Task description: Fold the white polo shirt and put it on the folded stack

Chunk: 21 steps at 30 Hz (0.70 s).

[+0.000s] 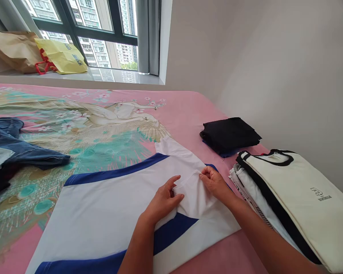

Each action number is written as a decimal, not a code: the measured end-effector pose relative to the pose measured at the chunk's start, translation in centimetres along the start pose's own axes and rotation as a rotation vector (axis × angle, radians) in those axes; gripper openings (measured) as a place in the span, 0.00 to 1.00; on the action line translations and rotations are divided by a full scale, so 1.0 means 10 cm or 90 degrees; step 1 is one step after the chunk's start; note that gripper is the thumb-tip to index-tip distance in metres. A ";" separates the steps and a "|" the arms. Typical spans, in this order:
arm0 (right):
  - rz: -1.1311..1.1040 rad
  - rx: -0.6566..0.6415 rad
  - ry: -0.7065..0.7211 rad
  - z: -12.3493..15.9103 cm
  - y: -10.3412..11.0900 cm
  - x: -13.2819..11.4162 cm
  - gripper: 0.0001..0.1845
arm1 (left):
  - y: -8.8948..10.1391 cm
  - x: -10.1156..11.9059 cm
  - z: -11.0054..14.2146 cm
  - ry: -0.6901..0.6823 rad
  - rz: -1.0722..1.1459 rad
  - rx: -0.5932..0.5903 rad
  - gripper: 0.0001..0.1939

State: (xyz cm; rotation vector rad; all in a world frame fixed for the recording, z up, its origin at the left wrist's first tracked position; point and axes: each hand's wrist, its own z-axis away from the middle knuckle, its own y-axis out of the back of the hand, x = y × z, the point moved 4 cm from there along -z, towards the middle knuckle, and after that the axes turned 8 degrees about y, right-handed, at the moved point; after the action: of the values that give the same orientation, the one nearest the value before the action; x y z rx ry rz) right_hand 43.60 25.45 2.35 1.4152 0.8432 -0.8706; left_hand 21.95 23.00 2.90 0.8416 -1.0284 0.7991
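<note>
A white shirt with blue stripes [108, 205] lies spread flat on the pink patterned bedspread [183, 110]. My left hand [163, 201] pinches a fold of the white fabric near the shirt's right end, thumb and fingers closed on the cloth. My right hand [213, 182] pinches the same raised fold a little to the right, fingers curled on the fabric edge. Both forearms reach in from the bottom of the picture.
A stack of folded clothes topped by a cream top with black trim [297, 201] sits at the right. A folded black garment [230, 135] lies behind it. Denim jeans [14, 146] lie at the left. A yellow bag [61, 57] and a brown paper bag [14, 49] rest on the windowsill.
</note>
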 end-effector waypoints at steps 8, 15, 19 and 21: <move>0.191 0.000 0.103 0.01 -0.06 -0.19 0.13 | 0.06 0.05 0.02 0.023 -0.141 0.106 0.26; 0.292 -0.053 -0.002 -0.01 0.06 -0.12 0.23 | 0.07 0.13 0.01 -0.008 -0.309 0.219 0.23; 0.306 -0.069 -0.003 0.11 0.21 -0.15 0.25 | -0.07 0.37 0.11 -0.150 -0.287 0.248 0.14; 0.302 -0.067 -0.012 0.22 0.29 -0.15 0.26 | -0.25 0.47 0.15 -0.219 -0.285 0.160 0.14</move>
State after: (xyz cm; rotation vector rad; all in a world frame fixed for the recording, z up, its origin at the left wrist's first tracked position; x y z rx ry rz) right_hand 45.46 23.21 4.99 1.4293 0.4969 -0.4698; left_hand 24.97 21.36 7.17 1.4026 -0.9942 0.4094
